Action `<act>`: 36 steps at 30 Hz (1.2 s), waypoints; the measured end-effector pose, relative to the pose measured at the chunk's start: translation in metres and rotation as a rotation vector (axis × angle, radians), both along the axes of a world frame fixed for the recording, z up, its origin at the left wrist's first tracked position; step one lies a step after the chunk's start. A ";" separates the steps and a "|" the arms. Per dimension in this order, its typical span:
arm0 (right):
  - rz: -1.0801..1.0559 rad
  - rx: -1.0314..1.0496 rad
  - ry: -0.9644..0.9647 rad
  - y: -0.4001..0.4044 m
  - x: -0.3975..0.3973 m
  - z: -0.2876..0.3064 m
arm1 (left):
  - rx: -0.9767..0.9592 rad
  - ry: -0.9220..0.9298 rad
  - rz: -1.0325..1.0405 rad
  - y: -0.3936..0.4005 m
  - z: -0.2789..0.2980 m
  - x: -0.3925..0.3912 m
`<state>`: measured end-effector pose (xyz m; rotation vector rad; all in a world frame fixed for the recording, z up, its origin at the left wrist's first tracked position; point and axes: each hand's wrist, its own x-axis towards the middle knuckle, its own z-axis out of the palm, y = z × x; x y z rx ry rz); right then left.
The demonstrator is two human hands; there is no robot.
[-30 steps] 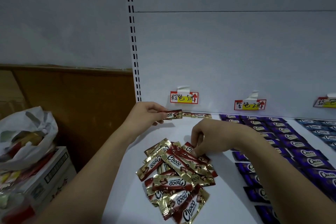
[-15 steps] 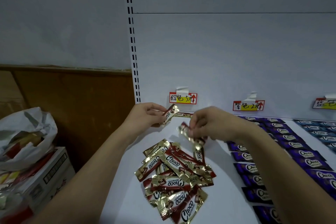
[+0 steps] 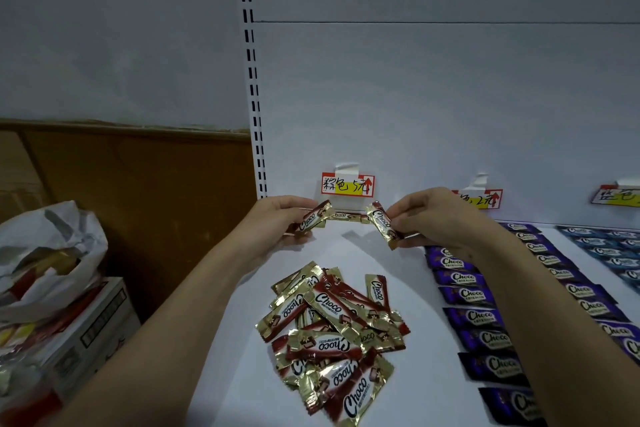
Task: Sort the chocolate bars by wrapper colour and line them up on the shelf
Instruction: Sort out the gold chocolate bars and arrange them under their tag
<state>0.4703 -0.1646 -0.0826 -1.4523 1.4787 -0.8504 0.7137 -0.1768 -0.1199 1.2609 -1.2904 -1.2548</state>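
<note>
Two outstretched arms reach over a white shelf [image 3: 242, 340], each hand pinching one brown-and-gold chocolate bar near the back panel. Left hand [image 3: 277, 218] holds its bar [image 3: 313, 218] tilted between thumb and curled fingers; right hand [image 3: 433, 220] grips a second bar [image 3: 382, 224] angled downward. Between them, brown bars [image 3: 343, 216] lie below a price tag [image 3: 347, 185]. A loose brown pile [image 3: 332, 333] lies nearer, purple bars [image 3: 485, 319] lined up to its right.
</note>
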 end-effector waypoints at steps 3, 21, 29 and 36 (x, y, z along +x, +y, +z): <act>-0.030 0.012 0.019 -0.003 -0.004 -0.004 | 0.028 -0.040 0.012 0.002 0.000 -0.001; 0.109 -0.193 0.709 -0.040 0.002 0.002 | -0.354 -0.908 -0.253 -0.014 0.025 -0.028; 0.198 -0.234 0.749 -0.071 -0.003 -0.008 | -0.357 -0.966 -0.190 -0.067 0.019 -0.044; 0.175 -0.305 0.845 -0.083 0.005 -0.027 | -0.375 -1.037 -0.170 -0.085 0.002 -0.051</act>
